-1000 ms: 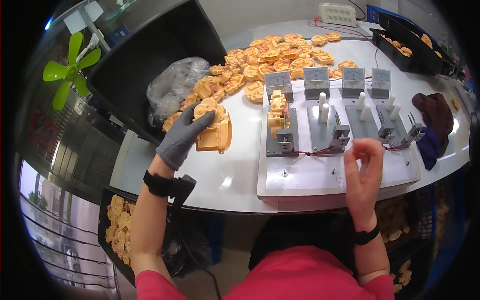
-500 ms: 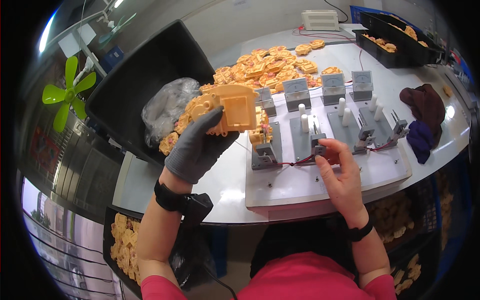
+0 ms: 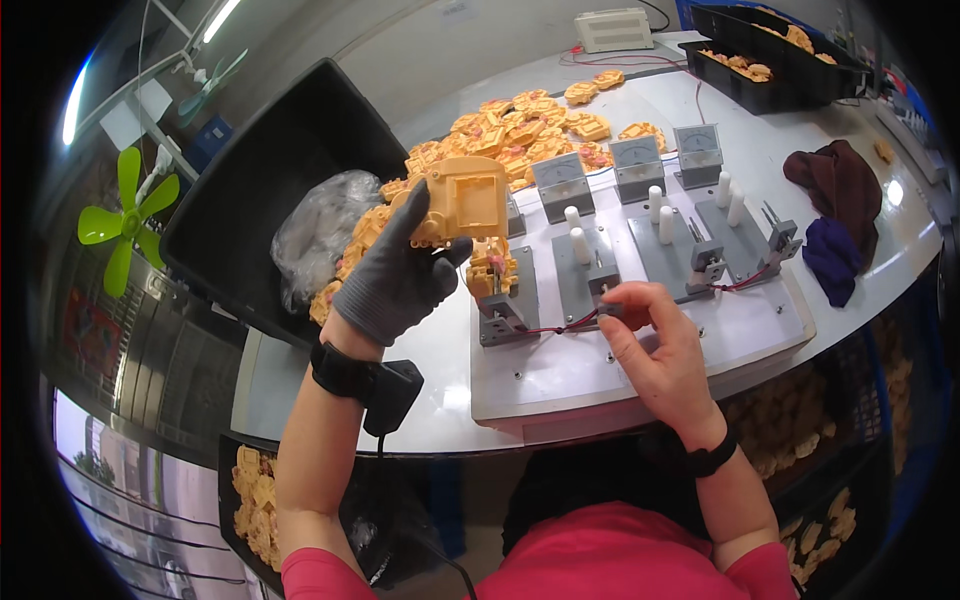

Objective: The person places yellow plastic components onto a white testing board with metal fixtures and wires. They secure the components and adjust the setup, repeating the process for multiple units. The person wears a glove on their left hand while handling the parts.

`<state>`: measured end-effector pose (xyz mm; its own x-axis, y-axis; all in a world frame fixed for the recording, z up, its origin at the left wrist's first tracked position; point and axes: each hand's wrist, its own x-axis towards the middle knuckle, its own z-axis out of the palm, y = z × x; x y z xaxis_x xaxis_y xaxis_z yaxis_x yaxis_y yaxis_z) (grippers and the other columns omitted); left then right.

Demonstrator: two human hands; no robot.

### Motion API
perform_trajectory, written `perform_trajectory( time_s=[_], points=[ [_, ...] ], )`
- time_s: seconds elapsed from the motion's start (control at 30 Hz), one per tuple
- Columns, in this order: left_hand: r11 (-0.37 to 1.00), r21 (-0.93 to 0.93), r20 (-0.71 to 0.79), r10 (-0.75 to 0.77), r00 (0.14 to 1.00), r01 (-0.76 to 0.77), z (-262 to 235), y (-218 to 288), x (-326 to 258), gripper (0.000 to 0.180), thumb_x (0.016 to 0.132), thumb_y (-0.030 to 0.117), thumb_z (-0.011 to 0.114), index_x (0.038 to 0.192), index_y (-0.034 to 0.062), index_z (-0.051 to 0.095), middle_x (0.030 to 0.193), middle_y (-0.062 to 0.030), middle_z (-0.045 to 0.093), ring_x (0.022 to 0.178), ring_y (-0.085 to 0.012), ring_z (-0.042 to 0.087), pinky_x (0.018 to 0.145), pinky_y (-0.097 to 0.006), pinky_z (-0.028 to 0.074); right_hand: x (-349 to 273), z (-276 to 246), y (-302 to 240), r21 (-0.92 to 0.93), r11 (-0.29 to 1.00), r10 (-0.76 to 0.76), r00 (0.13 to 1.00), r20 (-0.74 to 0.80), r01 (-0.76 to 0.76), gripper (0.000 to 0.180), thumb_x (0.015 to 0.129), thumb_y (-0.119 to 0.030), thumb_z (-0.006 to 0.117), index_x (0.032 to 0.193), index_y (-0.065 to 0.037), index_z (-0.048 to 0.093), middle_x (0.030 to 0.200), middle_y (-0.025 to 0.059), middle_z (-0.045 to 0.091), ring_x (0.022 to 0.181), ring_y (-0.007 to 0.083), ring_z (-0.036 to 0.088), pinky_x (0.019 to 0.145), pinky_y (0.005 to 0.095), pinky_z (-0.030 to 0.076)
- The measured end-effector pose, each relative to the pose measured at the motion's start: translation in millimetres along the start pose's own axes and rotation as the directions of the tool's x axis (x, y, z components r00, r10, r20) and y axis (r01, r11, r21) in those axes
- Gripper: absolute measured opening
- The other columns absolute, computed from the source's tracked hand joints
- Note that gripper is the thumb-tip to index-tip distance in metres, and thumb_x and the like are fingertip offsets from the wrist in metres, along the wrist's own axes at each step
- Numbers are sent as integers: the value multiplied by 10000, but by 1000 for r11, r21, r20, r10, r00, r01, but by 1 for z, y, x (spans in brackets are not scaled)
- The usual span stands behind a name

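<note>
In my gloved left hand [image 3: 395, 275] I hold a yellow plastic housing [image 3: 474, 203] with a square recess, raised above the bench. My bare right hand [image 3: 660, 340] pinches the small grey pin block [image 3: 603, 280] at the front of the second test fixture, thumb and forefinger at its lower part. Two white pegs [image 3: 580, 246] rise from that fixture's grey plate. Another yellow housing [image 3: 493, 268] sits on the leftmost fixture, partly behind the raised one. Two more peg fixtures [image 3: 690, 235] stand to the right, and dial meters [image 3: 563, 185] line up behind.
A heap of yellow housings [image 3: 520, 130] lies beyond the meters. A tilted black bin [image 3: 290, 150] with a clear plastic bag [image 3: 325, 235] stands left. Black trays [image 3: 740, 85] sit back right; dark cloths [image 3: 840, 205] lie at right. Red-black wires [image 3: 565, 328] link the fixtures.
The whole view has shifted a little. The housing in my left hand has turned slightly, and the glove's fingers show more below it. My right hand stays at the same pin block.
</note>
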<state>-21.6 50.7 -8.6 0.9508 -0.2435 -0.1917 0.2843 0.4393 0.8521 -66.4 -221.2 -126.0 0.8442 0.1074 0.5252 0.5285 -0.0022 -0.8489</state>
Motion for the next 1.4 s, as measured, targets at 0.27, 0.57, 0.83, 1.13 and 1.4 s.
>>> perform_trajectory(
  time_s=[0.27, 0.57, 0.83, 1.13, 1.4],
  points=[
    [938, 298, 82, 161, 984, -178, 12, 4, 14, 502, 861, -39, 691, 1294, 81, 465, 1257, -145, 575, 1183, -223, 600, 1002, -308, 521, 1, 1, 0, 83, 996, -43, 999, 8, 42, 202, 879, -97, 724, 1038, -38, 614, 902, 43, 606, 674, 109, 514, 627, 249, 458],
    [730, 661, 110, 135, 985, -174, 17, 12, 34, 420, 845, -26, 732, 1194, 104, 537, 1169, -65, 603, 1125, -174, 614, 1006, -289, 504, 0, -1, -1, 96, 993, -68, 998, 10, 66, 200, 878, -122, 720, 1033, -43, 620, 934, 50, 610, 679, 129, 505, 630, 263, 462],
    [-186, 924, 367, 179, 913, -335, 31, 13, 69, 336, 808, 22, 749, 1084, 127, 589, 1188, -77, 565, 1087, -225, 591, 928, -307, 491, 0, -2, -2, 78, 995, -70, 997, 35, 67, 204, 865, -82, 719, 1037, -45, 614, 953, 52, 609, 690, 118, 535, 639, 262, 469],
    [-571, 710, 528, 45, 848, -412, 74, -22, 56, 347, 793, -64, 660, 1076, 131, 613, 1310, -171, 521, 1093, -383, 605, 926, -373, 520, 0, -4, -1, 84, 995, -61, 998, 16, 59, 202, 879, -111, 705, 1046, -42, 617, 902, 67, 600, 682, 160, 529, 633, 285, 476],
    [-552, 739, 298, -244, 923, -385, 80, -48, 59, 846, 776, -76, 624, 1527, 200, 349, 1513, -228, 370, 1276, -425, 493, 1033, -465, 451, -5, 8, -2, 60, 998, 3, 1000, -3, -3, 201, 860, -75, 723, 1035, -47, 628, 899, 61, 604, 701, 133, 541, 633, 277, 464]
  ],
)
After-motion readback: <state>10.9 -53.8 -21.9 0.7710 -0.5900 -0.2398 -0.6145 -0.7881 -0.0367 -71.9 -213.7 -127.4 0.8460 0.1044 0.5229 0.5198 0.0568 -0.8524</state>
